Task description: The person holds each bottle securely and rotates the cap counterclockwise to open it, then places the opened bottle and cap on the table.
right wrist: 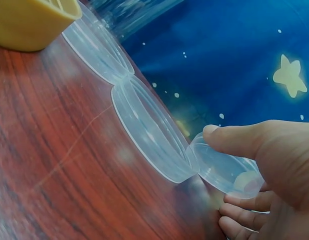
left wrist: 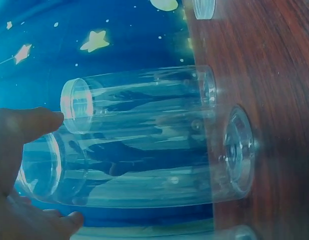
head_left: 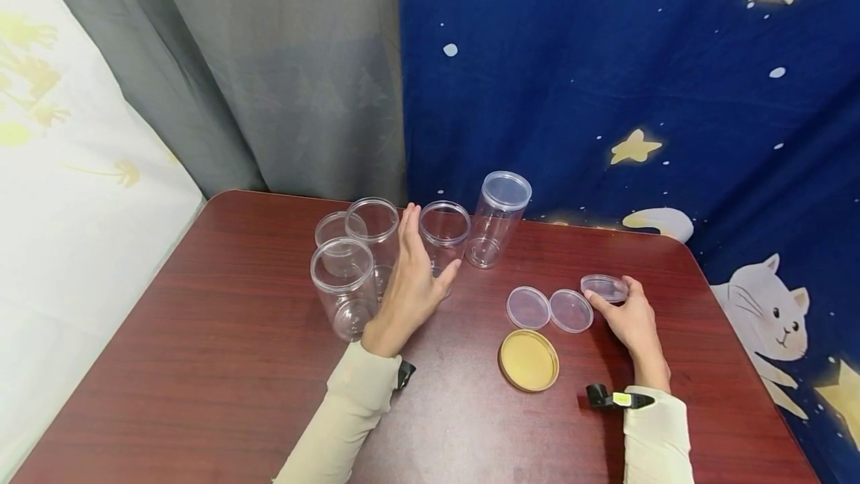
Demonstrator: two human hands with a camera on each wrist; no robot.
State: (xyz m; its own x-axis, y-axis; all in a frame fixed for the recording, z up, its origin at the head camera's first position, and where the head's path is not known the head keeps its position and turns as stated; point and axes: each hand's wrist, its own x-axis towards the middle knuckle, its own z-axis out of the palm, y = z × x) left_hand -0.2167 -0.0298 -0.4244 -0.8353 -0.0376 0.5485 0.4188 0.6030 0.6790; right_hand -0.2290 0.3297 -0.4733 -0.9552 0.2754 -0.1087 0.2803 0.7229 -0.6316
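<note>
My left hand (head_left: 411, 286) reaches beside a clear plastic jar (head_left: 446, 239) without a lid, thumb spread from straight fingers. In the left wrist view, thumb and fingers stand on either side of that jar's (left wrist: 144, 170) mouth; whether they touch it I cannot tell. On the right, my right hand (head_left: 634, 323) pinches a clear plastic lid (head_left: 605, 287) by its edge. The right wrist view shows the lid (right wrist: 219, 165) tilted between thumb and fingers, close to another clear lid (right wrist: 149, 130). Two clear lids, one of them this lid (head_left: 528, 308), lie to its left.
A gold lid (head_left: 528, 361) lies in front of the clear lids. One jar with a lid on (head_left: 497, 219) stands at the back. Left of my left hand are three open jars, the nearest jar (head_left: 344, 290) in front. Curtains (head_left: 537, 81) hang behind the table (head_left: 235, 364).
</note>
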